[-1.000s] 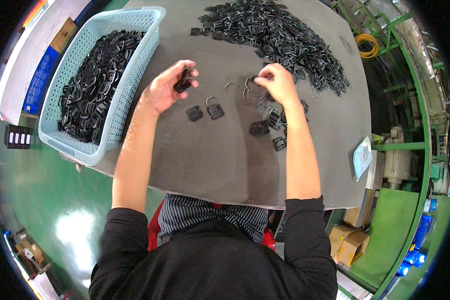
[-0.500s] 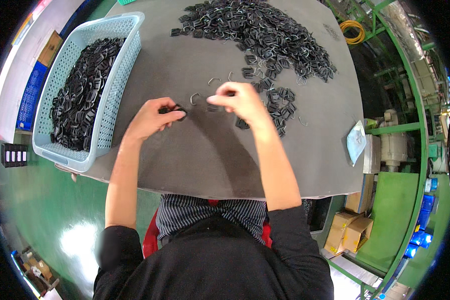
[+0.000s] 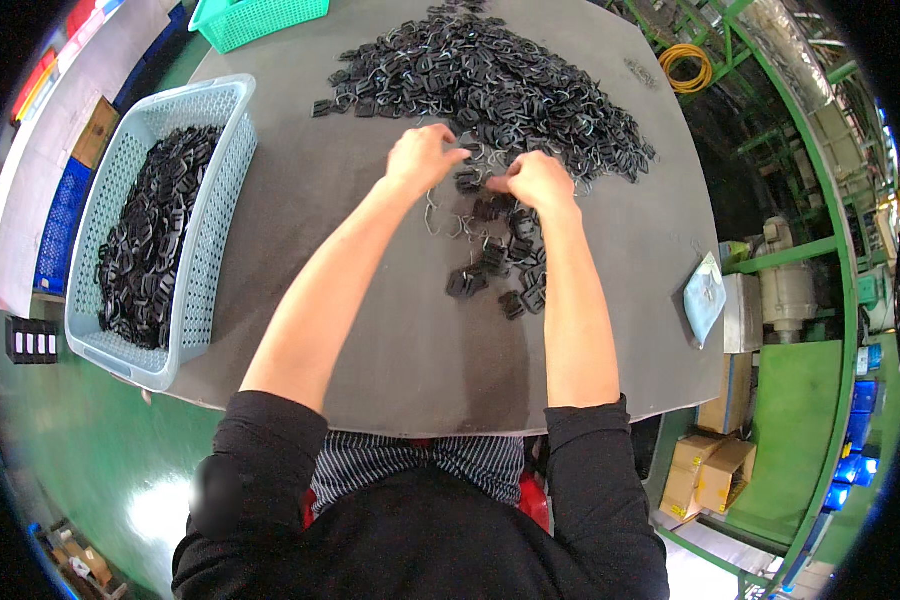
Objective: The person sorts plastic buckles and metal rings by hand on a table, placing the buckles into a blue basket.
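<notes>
A big heap of black plastic buckles (image 3: 510,90) covers the far middle of the grey table (image 3: 390,340). Both my hands are at its near edge. My left hand (image 3: 422,158) has its fingers curled down over the parts, and what they hold is hidden. My right hand (image 3: 538,182) pinches a black buckle (image 3: 468,181) that lies between the two hands. Just below the hands lie thin bent wire clips (image 3: 440,215) and a loose trail of buckles (image 3: 500,265) beside my right forearm.
A pale blue mesh basket (image 3: 215,200) holding several black buckles stands at the table's left edge. A green basket (image 3: 260,18) sits at the far edge. A light blue cloth (image 3: 705,295) lies at the right edge. Cardboard boxes (image 3: 710,475) and a green floor surround the table.
Both hands have moved away from me, from the table's middle up to the near edge of the heap. The view has tilted with them.
</notes>
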`<action>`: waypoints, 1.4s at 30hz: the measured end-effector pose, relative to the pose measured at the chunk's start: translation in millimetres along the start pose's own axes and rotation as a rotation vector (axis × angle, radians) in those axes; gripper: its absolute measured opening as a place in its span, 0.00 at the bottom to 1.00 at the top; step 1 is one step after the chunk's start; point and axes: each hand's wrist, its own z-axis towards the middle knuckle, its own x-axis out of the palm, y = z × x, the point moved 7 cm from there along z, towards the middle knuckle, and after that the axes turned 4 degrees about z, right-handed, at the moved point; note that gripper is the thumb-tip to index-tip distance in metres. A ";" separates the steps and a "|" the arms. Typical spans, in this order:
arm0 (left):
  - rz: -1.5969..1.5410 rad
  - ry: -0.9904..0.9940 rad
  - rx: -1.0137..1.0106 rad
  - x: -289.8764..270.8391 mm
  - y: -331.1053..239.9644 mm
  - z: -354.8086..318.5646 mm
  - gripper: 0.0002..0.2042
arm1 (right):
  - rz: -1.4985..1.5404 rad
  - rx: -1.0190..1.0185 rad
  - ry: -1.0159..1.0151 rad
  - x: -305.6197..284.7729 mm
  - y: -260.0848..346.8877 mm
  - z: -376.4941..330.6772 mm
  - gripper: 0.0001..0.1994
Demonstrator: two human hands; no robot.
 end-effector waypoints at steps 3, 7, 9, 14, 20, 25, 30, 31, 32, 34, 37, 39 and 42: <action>0.184 -0.005 -0.088 31.2 -0.2 20.7 0.14 | -0.215 -0.075 0.011 10.2 15.2 -6.6 0.20; 0.008 0.216 -0.044 46.4 -9.2 23.6 0.09 | 0.018 -0.034 0.149 17.8 -24.3 -19.4 0.15; -0.077 0.208 0.017 47.7 -0.3 21.6 0.14 | 0.187 -0.096 0.045 12.7 -35.1 -25.7 0.15; 0.090 0.132 0.099 32.7 -22.4 1.2 0.19 | -0.034 -0.133 -0.069 -5.2 -29.1 -50.6 0.16; 0.126 0.257 0.088 32.8 -21.2 2.1 0.21 | 0.044 -0.112 0.071 -0.8 -37.6 -45.7 0.11; 0.184 0.233 0.040 17.8 -11.8 -26.2 0.24 | 0.163 -0.008 -0.139 -6.0 -46.8 -38.5 0.17; 0.093 0.277 0.101 25.4 -23.4 -35.5 0.21 | 0.093 0.142 -0.070 21.9 -42.6 13.2 0.27; 0.079 0.271 0.110 20.3 -19.4 -36.8 0.20 | 0.132 0.151 -0.008 25.8 -37.5 14.5 0.29; 0.065 0.266 0.120 14.5 -15.3 -37.9 0.19 | 0.116 0.146 0.007 23.8 -36.7 12.8 0.29; -0.185 0.298 0.179 -3.6 -14.6 -42.0 0.15 | 0.084 0.140 0.034 14.0 -36.7 8.6 0.30; -0.460 0.592 -0.223 -16.9 8.2 -60.8 0.10 | 0.095 0.168 -0.029 6.3 -27.9 8.7 0.30; -0.450 0.625 -0.268 -8.8 21.2 -72.0 0.10 | 0.064 0.141 -0.063 10.1 -15.7 5.8 0.30; -0.604 0.613 -0.269 -7.4 18.0 -70.0 0.12 | 0.184 0.162 0.000 30.5 -29.2 30.9 0.27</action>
